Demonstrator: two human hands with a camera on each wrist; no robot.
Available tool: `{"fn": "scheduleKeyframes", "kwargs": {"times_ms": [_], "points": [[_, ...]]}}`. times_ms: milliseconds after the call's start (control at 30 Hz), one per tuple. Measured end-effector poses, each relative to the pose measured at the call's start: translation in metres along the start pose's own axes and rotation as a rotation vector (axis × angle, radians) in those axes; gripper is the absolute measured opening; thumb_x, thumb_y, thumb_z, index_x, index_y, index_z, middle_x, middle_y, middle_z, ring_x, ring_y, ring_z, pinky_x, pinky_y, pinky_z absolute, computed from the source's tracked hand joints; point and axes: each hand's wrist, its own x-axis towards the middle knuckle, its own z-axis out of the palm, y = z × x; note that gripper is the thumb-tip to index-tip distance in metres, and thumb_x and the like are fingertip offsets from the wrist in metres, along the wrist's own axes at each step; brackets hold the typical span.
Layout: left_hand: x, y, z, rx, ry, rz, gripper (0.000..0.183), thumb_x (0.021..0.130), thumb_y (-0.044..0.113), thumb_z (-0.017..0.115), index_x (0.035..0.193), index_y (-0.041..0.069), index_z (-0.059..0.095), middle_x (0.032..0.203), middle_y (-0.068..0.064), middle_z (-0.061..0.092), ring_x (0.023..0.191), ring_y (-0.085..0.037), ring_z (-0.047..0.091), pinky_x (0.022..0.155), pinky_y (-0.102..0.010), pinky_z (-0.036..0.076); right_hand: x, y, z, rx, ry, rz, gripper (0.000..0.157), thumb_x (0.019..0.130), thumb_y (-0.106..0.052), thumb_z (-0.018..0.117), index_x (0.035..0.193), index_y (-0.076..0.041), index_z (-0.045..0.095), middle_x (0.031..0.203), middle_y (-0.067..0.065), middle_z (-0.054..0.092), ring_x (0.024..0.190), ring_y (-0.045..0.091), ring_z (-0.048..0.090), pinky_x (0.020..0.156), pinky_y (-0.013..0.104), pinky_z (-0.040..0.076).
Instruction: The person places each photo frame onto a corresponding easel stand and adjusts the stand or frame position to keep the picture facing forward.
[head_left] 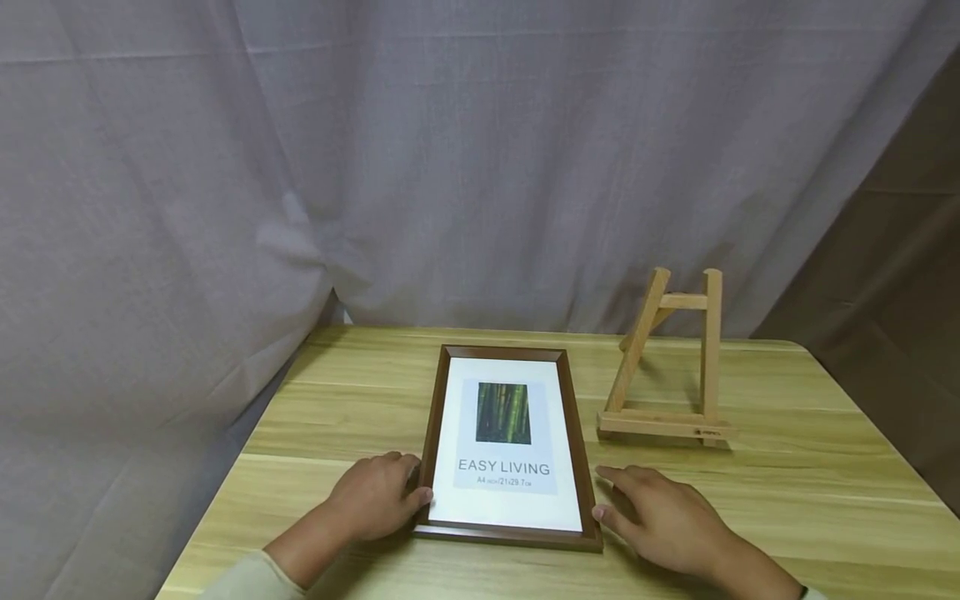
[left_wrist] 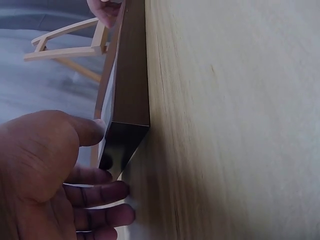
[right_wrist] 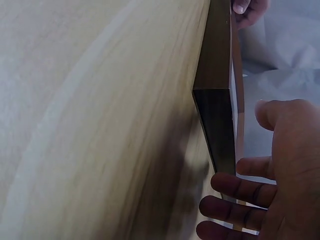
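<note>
A brown picture frame (head_left: 576, 433) lies flat on the table, face up. Its insert shows a green bamboo picture (head_left: 503, 413) above the printed words "EASY LIVING". At the frame's left side is my left hand (head_left: 378, 496), thumb tip at the front border and loosely extended fingers along the outer side, as the left wrist view also shows. My right hand (head_left: 671, 521) is beside the right edge with its fingers spread. In the right wrist view, its thumb and fingers (right_wrist: 240, 212) stand close to the frame's side, not wrapped round it.
A small wooden easel (head_left: 708, 358) stands on the table to the right of the frame, towards the back. The wood-grain table (head_left: 360, 392) has a rounded far right corner. Grey curtain cloth (head_left: 480, 167) hangs behind it and down its left side.
</note>
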Motion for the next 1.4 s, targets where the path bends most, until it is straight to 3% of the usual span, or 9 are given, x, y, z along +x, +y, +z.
{"fn": "scheduleKeyframes", "kwargs": {"times_ms": [300, 567, 733, 900, 1033, 1233, 1400], "points": [[0.002, 0.001, 0.004, -0.005, 0.0, 0.003, 0.052, 0.096, 0.041, 0.07, 0.12, -0.004, 0.068, 0.114, -0.021, 0.068, 0.105, -0.038, 0.067, 0.089, -0.053, 0.054, 0.005, -0.002, 0.009, -0.007, -0.026, -0.021, 0.062, 0.097, -0.063, 0.059, 0.131, -0.012, 0.068, 0.121, 0.001, 0.068, 0.116, 0.024, 0.062, 0.086, 0.05, 0.056], [0.002, 0.003, 0.007, -0.058, 0.003, -0.01, 0.052, 0.096, 0.04, 0.071, 0.119, -0.006, 0.067, 0.111, -0.021, 0.068, 0.102, -0.037, 0.067, 0.088, -0.052, 0.054, 0.005, -0.006, 0.014, 0.04, -0.053, -0.029, 0.069, 0.096, -0.063, 0.06, 0.13, -0.003, 0.067, 0.121, 0.004, 0.066, 0.117, 0.024, 0.06, 0.091, 0.05, 0.054], [0.003, 0.003, 0.007, -0.146, 0.001, 0.002, 0.04, 0.097, 0.038, 0.069, 0.112, 0.001, 0.07, 0.095, -0.007, 0.067, 0.091, -0.027, 0.066, 0.083, -0.049, 0.055, 0.006, -0.009, 0.014, 0.091, -0.068, -0.021, 0.068, 0.097, -0.062, 0.061, 0.131, -0.003, 0.066, 0.119, 0.003, 0.066, 0.115, 0.025, 0.061, 0.092, 0.052, 0.053], [0.004, 0.003, 0.003, -0.274, 0.006, 0.018, 0.025, 0.099, 0.033, 0.067, 0.102, 0.009, 0.074, 0.085, 0.001, 0.07, 0.081, -0.016, 0.064, 0.075, -0.045, 0.055, 0.007, -0.012, 0.012, 0.144, -0.076, -0.012, 0.062, 0.097, -0.06, 0.061, 0.127, -0.006, 0.068, 0.112, -0.002, 0.066, 0.109, 0.021, 0.062, 0.09, 0.049, 0.054], [0.003, 0.003, 0.004, -0.382, 0.036, -0.029, 0.027, 0.1, 0.031, 0.066, 0.101, 0.006, 0.076, 0.084, 0.001, 0.071, 0.072, -0.012, 0.06, 0.068, -0.038, 0.053, 0.005, -0.012, 0.014, 0.155, -0.057, -0.006, 0.06, 0.098, -0.06, 0.06, 0.124, -0.007, 0.068, 0.102, -0.01, 0.061, 0.1, 0.012, 0.059, 0.083, 0.042, 0.054], [0.0, 0.001, 0.006, -0.662, 0.007, -0.125, 0.043, 0.099, 0.025, 0.068, 0.125, -0.01, 0.067, 0.088, -0.008, 0.074, 0.06, -0.016, 0.067, 0.059, -0.034, 0.057, 0.005, -0.01, 0.021, 0.15, -0.028, -0.008, 0.065, 0.098, -0.059, 0.06, 0.129, -0.003, 0.066, 0.103, -0.013, 0.06, 0.105, 0.012, 0.058, 0.086, 0.043, 0.054], [0.0, -0.002, 0.012, -0.902, -0.05, -0.217, 0.052, 0.099, 0.015, 0.067, 0.136, -0.017, 0.052, 0.101, -0.017, 0.072, 0.074, -0.026, 0.072, 0.065, -0.038, 0.061, 0.003, -0.007, 0.028, 0.148, -0.007, -0.007, 0.064, 0.098, -0.058, 0.061, 0.13, -0.003, 0.066, 0.106, -0.011, 0.061, 0.11, 0.014, 0.058, 0.089, 0.045, 0.054]]}}
